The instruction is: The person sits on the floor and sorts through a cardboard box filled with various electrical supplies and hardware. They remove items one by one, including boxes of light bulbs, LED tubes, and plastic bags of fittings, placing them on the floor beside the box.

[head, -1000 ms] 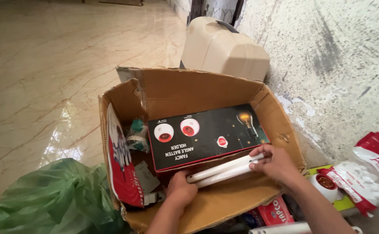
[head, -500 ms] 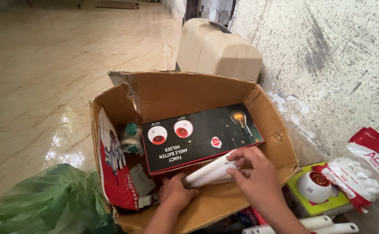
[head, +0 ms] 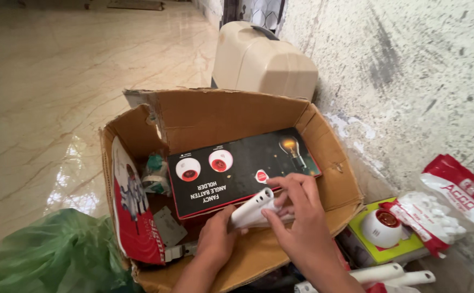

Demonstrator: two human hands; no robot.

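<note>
both hands in the cardboard box, left hand and right hand gripping white tubes, black carton right behind

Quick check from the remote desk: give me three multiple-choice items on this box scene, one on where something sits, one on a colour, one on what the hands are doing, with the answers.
1. Where does the black lamp-holder box lie?
A. inside the cardboard carton
B. on the marble floor
C. on the beige case

2. What colour is the plastic bag left of the carton?
A. blue
B. green
C. white

3. What are both hands doing?
A. resting empty on the floor
B. lifting the black box
C. holding white tubes

Answers:
1 A, the carton's walls stand around it.
2 B, it is translucent green.
3 C, the left hand grips the tubes' near end and the right hand wraps over them.
</note>
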